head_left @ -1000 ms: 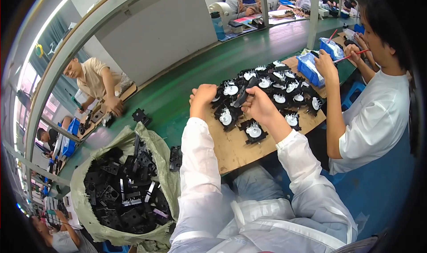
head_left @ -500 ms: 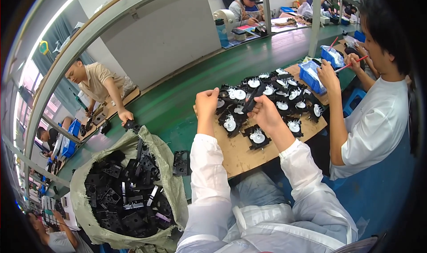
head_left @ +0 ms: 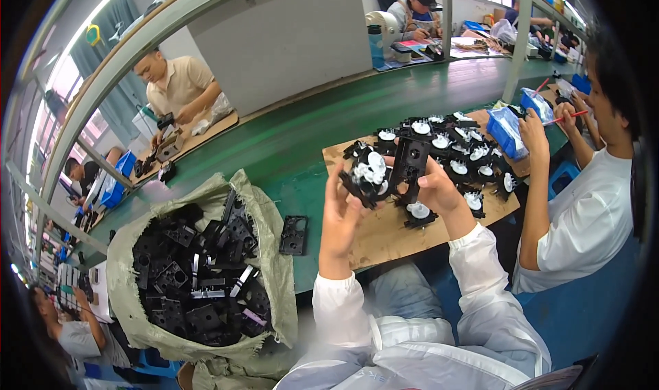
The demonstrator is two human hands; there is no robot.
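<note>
My left hand is closed on a gear assembly, a black frame with white plastic gears facing up. My right hand grips a black rectangular plastic housing with round holes, held upright beside it. The two parts are close together above the near side of a brown board; whether they touch I cannot tell. Behind them, several more black assemblies with white gear discs cover the board.
At my left an open woven sack is full of black plastic housings. One loose housing lies on the green bench beside it. Co-workers sit left, across and close at right. Blue bins stand at the board's far right.
My view has swung left. The left hand now shows a gear assembly tilted up, and the right hand's housing has turned from edge-on to broad face. The left co-worker's arm has drawn back from the sack.
</note>
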